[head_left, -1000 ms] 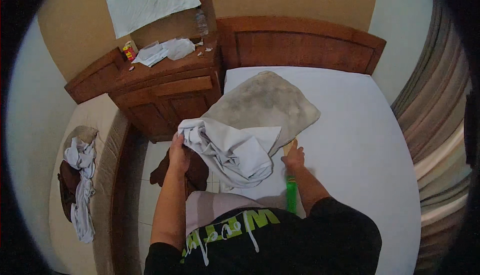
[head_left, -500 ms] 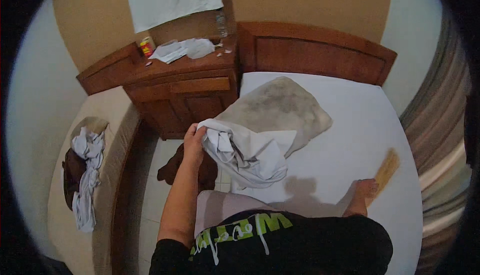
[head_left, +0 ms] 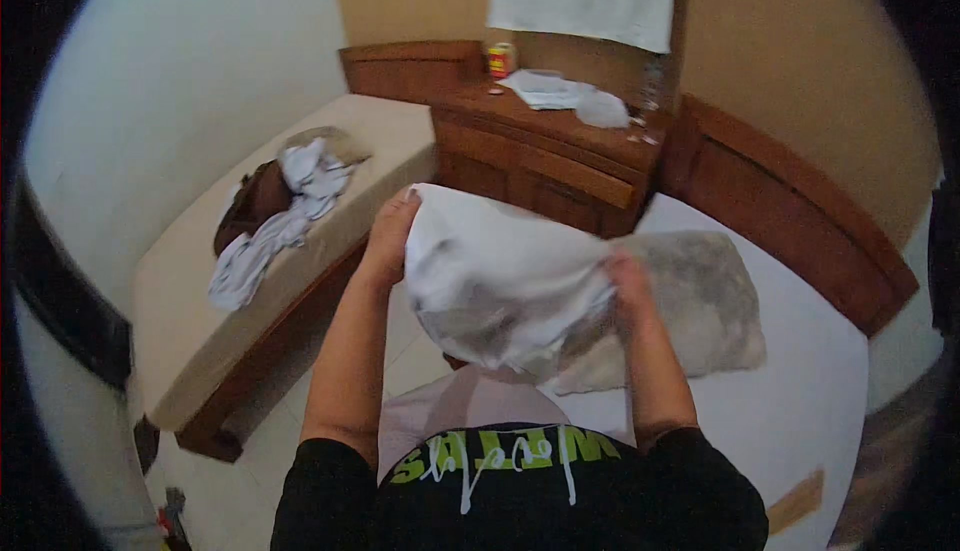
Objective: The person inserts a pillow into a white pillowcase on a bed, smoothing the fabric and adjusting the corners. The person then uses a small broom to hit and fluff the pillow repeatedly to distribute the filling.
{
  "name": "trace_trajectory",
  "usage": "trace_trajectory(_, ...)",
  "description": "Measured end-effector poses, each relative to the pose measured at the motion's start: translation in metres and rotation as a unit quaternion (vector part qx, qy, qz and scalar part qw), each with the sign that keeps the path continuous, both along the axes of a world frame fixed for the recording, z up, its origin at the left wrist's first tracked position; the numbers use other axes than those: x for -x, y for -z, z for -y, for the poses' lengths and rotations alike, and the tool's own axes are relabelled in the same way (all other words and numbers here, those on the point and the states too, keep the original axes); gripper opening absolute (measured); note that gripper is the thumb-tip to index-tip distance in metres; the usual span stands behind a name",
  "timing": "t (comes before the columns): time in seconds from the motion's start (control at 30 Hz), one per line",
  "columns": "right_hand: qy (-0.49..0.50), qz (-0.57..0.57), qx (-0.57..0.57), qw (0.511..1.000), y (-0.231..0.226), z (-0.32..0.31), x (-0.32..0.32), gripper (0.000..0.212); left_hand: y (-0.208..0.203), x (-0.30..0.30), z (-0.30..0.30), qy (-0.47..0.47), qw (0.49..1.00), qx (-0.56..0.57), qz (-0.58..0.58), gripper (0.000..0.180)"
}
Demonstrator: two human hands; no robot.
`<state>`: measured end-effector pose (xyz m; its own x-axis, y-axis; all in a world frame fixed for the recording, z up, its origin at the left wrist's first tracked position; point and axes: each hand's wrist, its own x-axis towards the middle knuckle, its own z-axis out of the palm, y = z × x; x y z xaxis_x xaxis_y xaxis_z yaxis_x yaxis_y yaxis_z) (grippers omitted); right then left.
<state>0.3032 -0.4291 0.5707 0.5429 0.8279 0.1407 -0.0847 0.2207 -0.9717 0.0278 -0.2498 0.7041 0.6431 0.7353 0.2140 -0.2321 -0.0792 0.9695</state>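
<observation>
A white crumpled cloth [head_left: 495, 281] hangs in front of my chest, held up by both hands. My left hand [head_left: 388, 236] grips its upper left corner. My right hand [head_left: 632, 286] grips its right side, just over a grey stained pillow [head_left: 700, 306]. The pillow lies on a bed with a white sheet [head_left: 800, 401]. The lower folds of the cloth hide part of the pillow.
A wooden nightstand [head_left: 545, 156] with white papers and a small can stands at the back, next to the wooden headboard [head_left: 800, 216]. A beige bench [head_left: 200, 291] on the left carries a pile of clothes [head_left: 270, 216]. A flat tan object [head_left: 795, 501] lies on the sheet, lower right.
My right hand has come off the bed and taken hold of the cloth beside my left. The cloth is now lifted and spread. The view has swung left toward the bench.
</observation>
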Motion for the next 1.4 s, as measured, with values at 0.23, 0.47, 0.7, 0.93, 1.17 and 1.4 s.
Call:
trace_trajectory(0.23, 0.182, 0.345, 0.019, 0.92, -0.027, -0.044, 0.043, 0.03, 0.02, 0.038, 0.014, -0.036, 0.977, 0.182, 0.105, 0.034)
trace_trajectory(0.47, -0.095, 0.347, -0.024, 0.933, -0.066, -0.056, 0.144, 0.036, 0.037, 0.021, 0.013, 0.012, 0.991, 0.124, 0.049, 0.03)
trace_trajectory(0.7, -0.121, 0.222, 0.015, 0.967, -0.017, -0.154, 0.143, 0.016, 0.086, 0.048, -0.06, -0.038, 0.993, -0.025, -0.105, 0.056)
trace_trajectory(0.93, -0.222, 0.336, 0.135, 0.905, 0.047, -0.271, 0.184, 0.023, 0.174, 0.099, -0.157, -0.186, 0.942, -0.097, -0.262, 0.043)
trace_trajectory(1.17, -0.362, 0.541, 0.131, 0.748, 0.025, -0.304, 0.215, 0.033, 0.161, 0.176, -0.184, -0.235, 0.93, 0.144, -0.243, 0.023)
trace_trajectory(1.4, -0.285, 0.541, 0.215, 0.761, 0.031, -0.286, 0.16, 0.024, 0.086, 0.174, -0.171, -0.03, 0.927, -0.009, -0.375, 0.023)
